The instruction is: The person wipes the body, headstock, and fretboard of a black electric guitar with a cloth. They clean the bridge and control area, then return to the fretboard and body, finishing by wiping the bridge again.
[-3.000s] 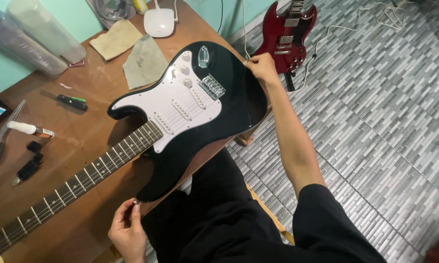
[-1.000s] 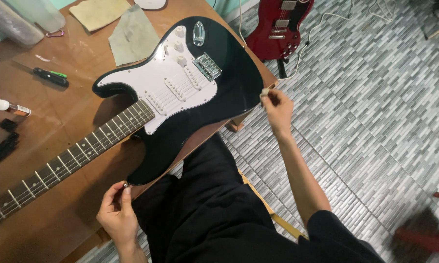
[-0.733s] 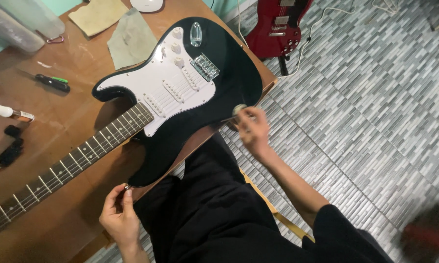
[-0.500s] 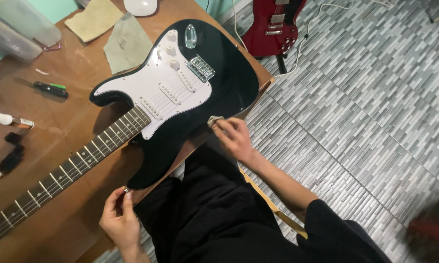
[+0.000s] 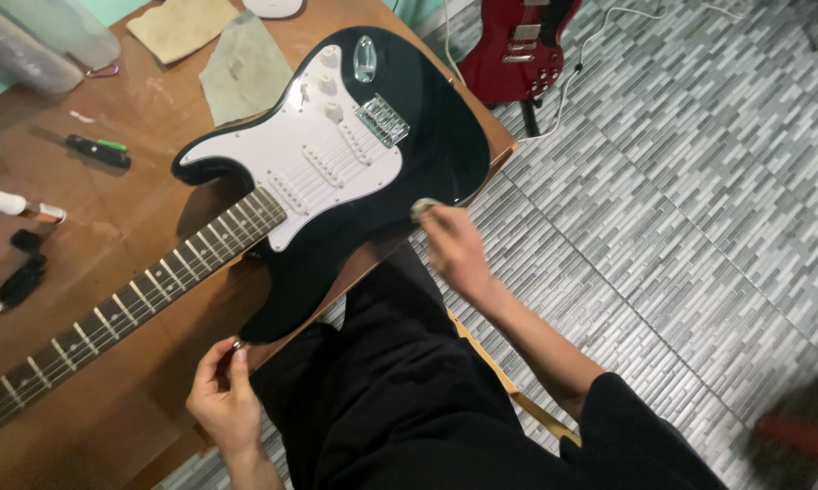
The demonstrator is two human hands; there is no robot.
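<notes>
A black electric guitar (image 5: 427, 118) with a white pickguard lies on a brown wooden table (image 5: 128, 417), its neck (image 5: 137, 299) pointing to the lower left. My left hand (image 5: 220, 399) is at the guitar's near horn and pinches a small metal piece (image 5: 236, 346) against the horn's tip. My right hand (image 5: 454, 249) is blurred, just off the table's edge beside the lower rim of the body. Its fingers are closed on a small silvery piece (image 5: 422, 208); what that piece is cannot be told.
A red guitar (image 5: 518, 45) stands on the grey tiled floor past the table's far corner, with a white cable beside it. On the table lie two cloths (image 5: 246, 68), a black screwdriver (image 5: 96, 150), a white-handled tool (image 5: 14, 204) and small black parts (image 5: 23, 277). My dark-trousered legs are below.
My right hand has come from the guitar's far end along the body's lower edge towards me. My left hand stays at the horn.
</notes>
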